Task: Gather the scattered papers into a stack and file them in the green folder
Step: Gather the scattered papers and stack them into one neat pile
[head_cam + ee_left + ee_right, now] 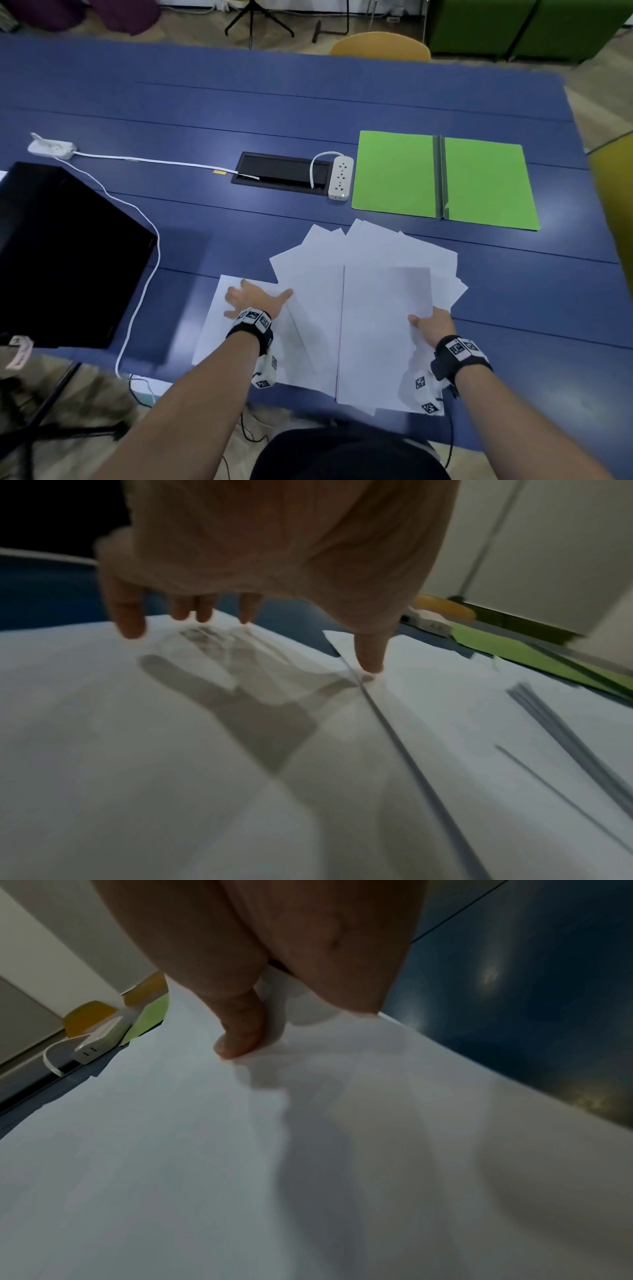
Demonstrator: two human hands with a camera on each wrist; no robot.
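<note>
Blue tabletop fills the head view, with a yellow chair behind its far edge and green cabinets beyond. On the right side of the table the green folder lies open and flat, its spine running away from the person. Just beside its left edge sits a white power strip, next to a black cable hatch. A black laptop occupies the near left, with a white cable curving past it. The papers lie fanned and overlapping on the near middle of the table, apart from the folder. The left hand is spread wide, fingers straight, over the leftmost sheet. The right hand grips the near right part of the pile, thumb on top.

From the left wrist, the left hand hangs over white sheets with fingers apart and straight; the thumb tip touches the edge of an overlapping sheet, and whether the other fingertips touch cannot be told. The green folder shows at the far right.

From the right wrist, the right hand has its thumb pressed onto the top sheet of the papers, with the sheet edge running into the palm. The blue table is to the right, and the power strip and a sliver of the folder to the left.
</note>
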